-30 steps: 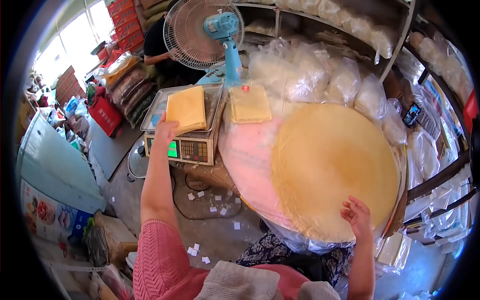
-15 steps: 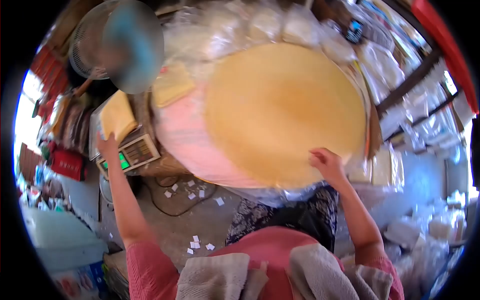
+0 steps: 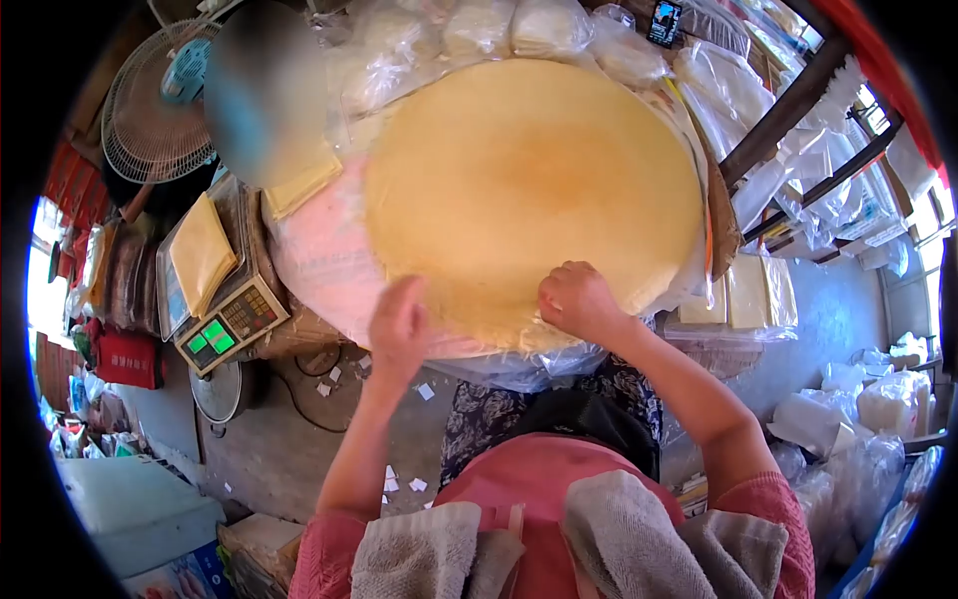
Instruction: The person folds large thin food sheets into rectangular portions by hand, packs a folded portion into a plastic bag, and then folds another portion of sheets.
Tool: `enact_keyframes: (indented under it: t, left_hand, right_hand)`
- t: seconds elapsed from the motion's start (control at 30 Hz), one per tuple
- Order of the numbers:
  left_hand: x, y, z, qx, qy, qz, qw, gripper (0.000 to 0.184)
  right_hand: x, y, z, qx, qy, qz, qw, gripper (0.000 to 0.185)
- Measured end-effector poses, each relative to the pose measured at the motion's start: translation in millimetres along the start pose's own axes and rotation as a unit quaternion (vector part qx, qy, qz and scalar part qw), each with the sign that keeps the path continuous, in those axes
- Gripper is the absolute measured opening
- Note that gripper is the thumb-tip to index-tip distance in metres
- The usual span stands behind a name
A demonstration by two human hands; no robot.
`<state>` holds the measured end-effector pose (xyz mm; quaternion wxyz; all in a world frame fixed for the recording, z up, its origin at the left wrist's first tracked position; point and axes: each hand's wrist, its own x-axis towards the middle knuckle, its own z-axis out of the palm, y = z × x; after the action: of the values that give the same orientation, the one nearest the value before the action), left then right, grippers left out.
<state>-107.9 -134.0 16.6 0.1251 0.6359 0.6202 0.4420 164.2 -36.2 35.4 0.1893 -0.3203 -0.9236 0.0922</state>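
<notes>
A broad pile of thin, round yellow sheets (image 3: 519,190) lies on a pinkish plastic-covered round table (image 3: 314,265). My right hand (image 3: 582,299) is at the near edge of the pile, fingers curled in a pinch on the top round yellow sheet. My left hand (image 3: 399,324), slightly blurred, hovers by the pile's near-left edge with its fingers curled; nothing shows in them. On the left, a folded yellow stack (image 3: 203,255) rests on a digital scale (image 3: 235,324) with lit green displays. Another folded yellow stack (image 3: 304,185) sits at the table's left edge.
Bagged yellow sheets (image 3: 479,28) line the table's far side. A fan (image 3: 160,100) stands at the upper left, beside a blurred patch. A lidded pot (image 3: 218,391) is below the scale. Dark rack bars (image 3: 788,115) and plastic bags (image 3: 838,409) are on the right.
My left hand has left the folded stack on the scale and come right to the round pile. My right hand has moved left along the pile's near edge. The view has shifted.
</notes>
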Motion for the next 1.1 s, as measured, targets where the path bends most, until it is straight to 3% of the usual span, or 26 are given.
enact_keyframes:
  t: [0.1, 0.2, 0.3, 0.37, 0.47, 0.5, 0.57, 0.63, 0.73, 0.8, 0.83, 0.9, 1.07, 1.1]
  left_hand:
    - [3.1, 27.4, 21.9, -0.027, -0.100, 0.139, 0.985, 0.035]
    - [20.4, 48.3, 42.9, -0.001, -0.105, 0.177, 0.979, 0.034]
    - [25.7, 36.3, 62.8, 0.063, -0.161, 0.136, 0.976, 0.034]
    - [28.2, 35.3, 75.2, 0.075, -0.171, 0.126, 0.974, 0.034]
    - [23.7, 39.4, 87.1, 0.137, -0.105, 0.171, 0.970, 0.040]
    - [22.9, 41.5, 85.3, 0.148, -0.117, 0.169, 0.967, 0.043]
    - [23.3, 38.7, 85.0, 0.170, -0.126, 0.190, 0.959, 0.044]
    - [22.9, 36.3, 86.6, 0.182, -0.123, 0.194, 0.956, 0.045]
    - [25.4, 38.6, 91.9, 0.184, -0.120, 0.175, 0.960, 0.045]
    - [29.7, 45.1, 95.6, 0.187, -0.136, 0.144, 0.962, 0.047]
    - [35.5, 46.7, 102.6, 0.132, -0.144, 0.148, 0.970, 0.048]
    - [48.5, 51.0, 122.9, 0.021, -0.159, 0.153, 0.975, 0.050]
    - [45.5, 75.4, 147.4, 0.202, -0.210, 0.201, 0.935, 0.055]
    - [44.8, 74.8, 148.2, 0.208, -0.214, 0.198, 0.934, 0.055]
  right_hand:
    - [10.4, 13.1, -11.7, 0.217, 0.007, 0.251, 0.943, 0.018]
    - [17.5, 12.9, -25.3, 0.255, 0.005, 0.330, 0.909, 0.030]
    - [2.5, 11.9, 6.7, 0.159, 0.069, 0.159, 0.972, 0.036]
    - [7.7, -10.0, -4.7, 0.019, 0.058, 0.103, 0.993, 0.034]
    - [18.0, 5.7, 5.8, 0.007, -0.004, 0.130, 0.992, 0.031]
    - [23.4, 13.8, 3.0, 0.074, 0.027, 0.157, 0.984, 0.021]
    - [39.3, 67.3, 18.3, 0.078, 0.196, 0.096, 0.973, 0.014]
    - [68.2, 67.2, -36.0, 0.056, 0.323, 0.194, 0.925, 0.016]
    - [71.5, 41.9, -105.2, 0.045, 0.272, 0.169, 0.946, 0.024]
    - [58.0, 33.8, -92.4, 0.012, 0.246, 0.141, 0.959, 0.027]
    - [50.9, 29.7, -83.7, -0.004, 0.232, 0.126, 0.965, 0.028]
    - [41.1, 28.8, -68.7, 0.040, 0.144, 0.187, 0.971, 0.030]
    - [69.1, 64.2, -71.1, 0.061, 0.013, 0.253, 0.966, 0.035]
    - [75.4, 95.3, -69.7, -0.007, 0.046, 0.118, 0.992, 0.033]
